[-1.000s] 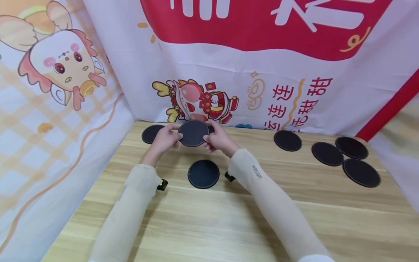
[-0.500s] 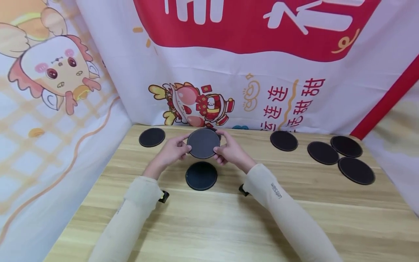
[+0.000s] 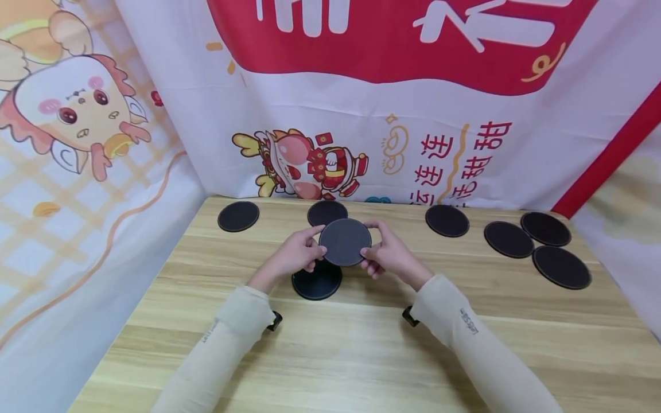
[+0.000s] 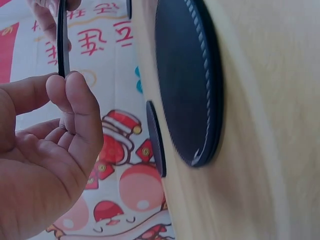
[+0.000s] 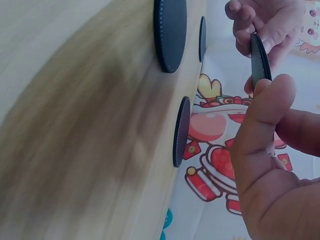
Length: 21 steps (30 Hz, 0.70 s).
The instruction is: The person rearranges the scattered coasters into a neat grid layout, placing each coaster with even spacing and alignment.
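A round dark coaster [image 3: 345,242] is held up over the table between both hands. My left hand [image 3: 299,251] pinches its left edge between thumb and fingers, and my right hand [image 3: 391,252] pinches the right edge. In the left wrist view, the held coaster [image 4: 62,40] appears edge-on, above the thumb and fingertip. Behind and below it in the head view lies a black coaster [image 3: 317,284], partly covered by the raised one. White stitching runs round the rim of this lower coaster [image 4: 186,75] in the left wrist view.
On the wooden table [image 3: 330,355], one coaster [image 3: 238,216] lies back left and another [image 3: 327,212] at back middle. Toward the right are a single coaster [image 3: 447,221] and a close group of three coasters [image 3: 509,240]. A printed cloth [image 3: 289,103] hangs along the back edge.
Both hands have carried the coaster from the back of the table toward me and to the right. The back-middle coaster is now uncovered, while the lower one is partly covered.
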Tool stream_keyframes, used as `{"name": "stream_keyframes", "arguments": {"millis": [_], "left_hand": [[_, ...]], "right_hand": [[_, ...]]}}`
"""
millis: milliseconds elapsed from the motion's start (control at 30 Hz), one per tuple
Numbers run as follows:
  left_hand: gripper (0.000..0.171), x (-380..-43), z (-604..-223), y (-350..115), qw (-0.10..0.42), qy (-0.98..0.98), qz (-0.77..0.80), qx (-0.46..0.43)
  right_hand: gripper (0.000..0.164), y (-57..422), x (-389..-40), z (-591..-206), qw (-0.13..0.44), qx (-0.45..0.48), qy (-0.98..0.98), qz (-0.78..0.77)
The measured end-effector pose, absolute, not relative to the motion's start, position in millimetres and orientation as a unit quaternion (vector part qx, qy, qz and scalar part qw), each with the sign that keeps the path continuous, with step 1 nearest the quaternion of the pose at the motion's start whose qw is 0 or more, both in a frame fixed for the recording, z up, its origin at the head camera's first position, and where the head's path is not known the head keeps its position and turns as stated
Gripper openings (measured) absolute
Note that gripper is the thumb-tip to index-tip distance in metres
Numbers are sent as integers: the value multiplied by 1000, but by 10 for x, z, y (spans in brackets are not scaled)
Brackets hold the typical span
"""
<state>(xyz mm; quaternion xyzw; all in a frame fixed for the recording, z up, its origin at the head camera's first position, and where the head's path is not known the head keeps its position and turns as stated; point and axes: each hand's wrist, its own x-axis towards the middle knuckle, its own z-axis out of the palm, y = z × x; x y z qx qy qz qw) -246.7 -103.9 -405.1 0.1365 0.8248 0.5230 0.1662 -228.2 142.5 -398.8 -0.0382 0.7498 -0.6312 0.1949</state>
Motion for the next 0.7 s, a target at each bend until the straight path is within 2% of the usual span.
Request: {"name": "stream_keyframes", "arguments": {"millis": [700], "left_hand": [[62, -2328, -4203, -693, 208, 818, 511, 160]], "right_hand": [[51, 1782, -2050, -4205, 212, -22, 743, -634]]}}
